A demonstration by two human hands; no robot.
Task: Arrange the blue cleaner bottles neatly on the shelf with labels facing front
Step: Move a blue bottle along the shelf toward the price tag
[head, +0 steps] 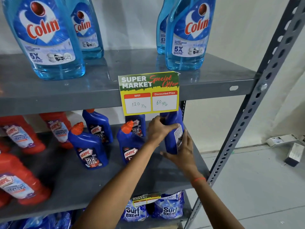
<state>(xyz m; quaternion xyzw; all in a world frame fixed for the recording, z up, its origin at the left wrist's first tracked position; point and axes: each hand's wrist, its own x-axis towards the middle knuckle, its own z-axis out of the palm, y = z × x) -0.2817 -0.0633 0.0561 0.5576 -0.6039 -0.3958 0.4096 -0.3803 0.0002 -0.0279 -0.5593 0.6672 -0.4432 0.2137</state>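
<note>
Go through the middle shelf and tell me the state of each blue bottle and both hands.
Held dark blue plastic cleaner bottle: gripped, back label showing right.
Left hand: wrapped around its upper body.
Right hand: supporting its lower side.
Four blue Harpic bottles with orange caps: upright, labels front.

Grey metal shelf [69, 176], blue cleaner bottles [90, 148], red bottles [21, 182] standing
</note>
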